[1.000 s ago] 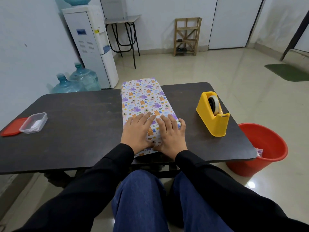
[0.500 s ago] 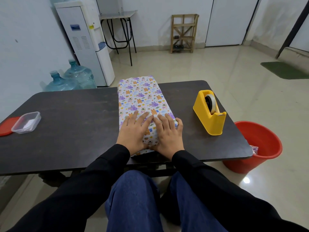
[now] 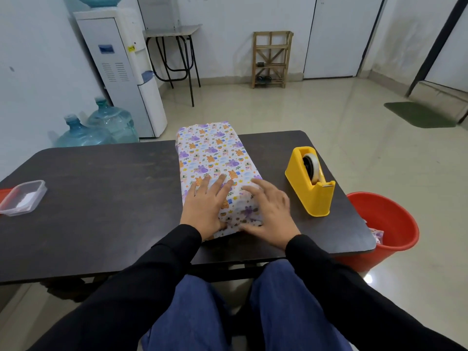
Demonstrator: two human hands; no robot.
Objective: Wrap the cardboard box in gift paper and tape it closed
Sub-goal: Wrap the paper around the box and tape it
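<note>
Head view, left hand [image 3: 206, 207] flat on wrapped box [image 3: 215, 158], right hand [image 3: 272, 214] alongside

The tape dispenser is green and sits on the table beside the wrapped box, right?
Not quite. The tape dispenser is yellow, not green. The head view shows it sitting on the table beside the wrapped box, just as you said.

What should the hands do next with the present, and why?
Probably the right hand should reach to the yellow tape dispenser for a strip, while the left hand presses the wrapped box: the gift paper already covers it, and no tape is in either hand.
</note>
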